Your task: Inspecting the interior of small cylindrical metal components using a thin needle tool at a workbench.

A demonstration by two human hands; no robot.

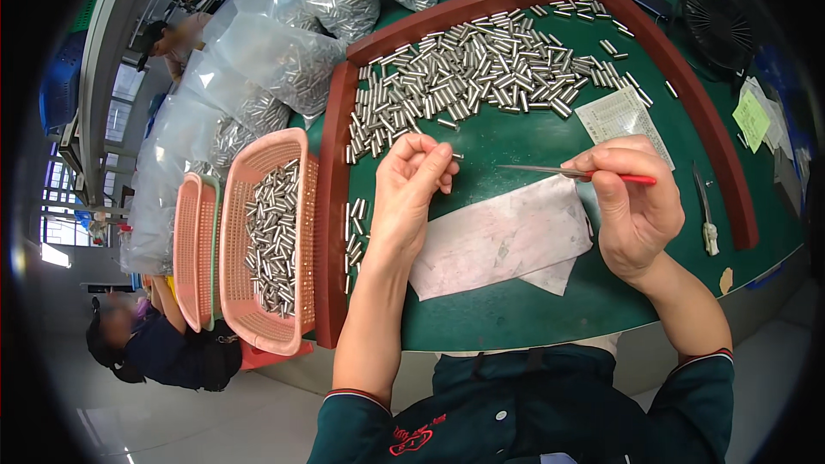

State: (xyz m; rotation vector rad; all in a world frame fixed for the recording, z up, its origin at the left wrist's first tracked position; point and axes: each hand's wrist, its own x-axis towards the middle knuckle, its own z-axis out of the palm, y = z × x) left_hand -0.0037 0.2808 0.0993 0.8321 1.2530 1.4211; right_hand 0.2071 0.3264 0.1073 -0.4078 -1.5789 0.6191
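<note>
My left hand (pixel 412 176) is closed, pinching a small shiny metal cylinder (pixel 457 155) whose end sticks out past the fingertips. In my right hand (pixel 640 198) is a slim pointed metal tool with a red handle (pixel 636 179), possibly a needle file. Its tip points left toward the cylinder, and a gap separates the two. Under both hands a stained white cloth (pixel 507 241) lies on the green tabletop (pixel 516 326). Beyond them spreads a large heap of similar metal cylinders (pixel 464 69).
A dark red raised border (pixel 339 206) frames the work area. Left of it stand a pink basket of cylinders (pixel 232 232) and another basket (pixel 189 249). Filled plastic bags (pixel 292 60) line the back. At right are a printed sheet (pixel 623 120), tweezers (pixel 706 215) and a black fan (pixel 715 26).
</note>
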